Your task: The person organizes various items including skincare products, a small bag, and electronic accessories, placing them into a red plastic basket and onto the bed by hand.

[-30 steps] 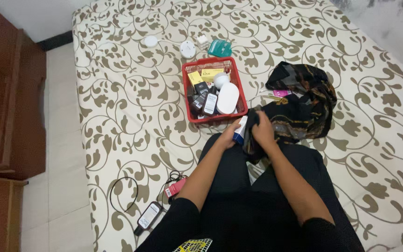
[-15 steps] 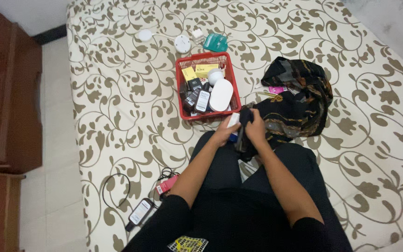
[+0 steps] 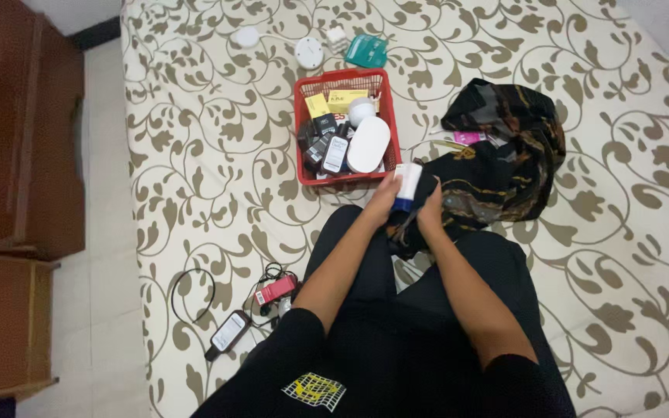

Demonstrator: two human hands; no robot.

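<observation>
Just below the red plastic basket (image 3: 301,128), at the picture's centre, the left hand (image 3: 385,203) grasps a small white tube with a blue cap (image 3: 406,186), held upright. At three o'clock from it, the right hand (image 3: 430,213) clutches a fold of the black patterned cloth (image 3: 505,155), which spreads toward two o'clock over the floral cream bedsheet (image 3: 210,155). Toward seven o'clock lie a pink tube (image 3: 274,290) and a dark flat bottle (image 3: 228,333).

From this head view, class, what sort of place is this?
Probably a bedroom at home: a cream mattress with brown leaf scrolls on the pale tiled floor, a brown wooden cabinet beside it, and a red plastic basket of toiletries.
</observation>
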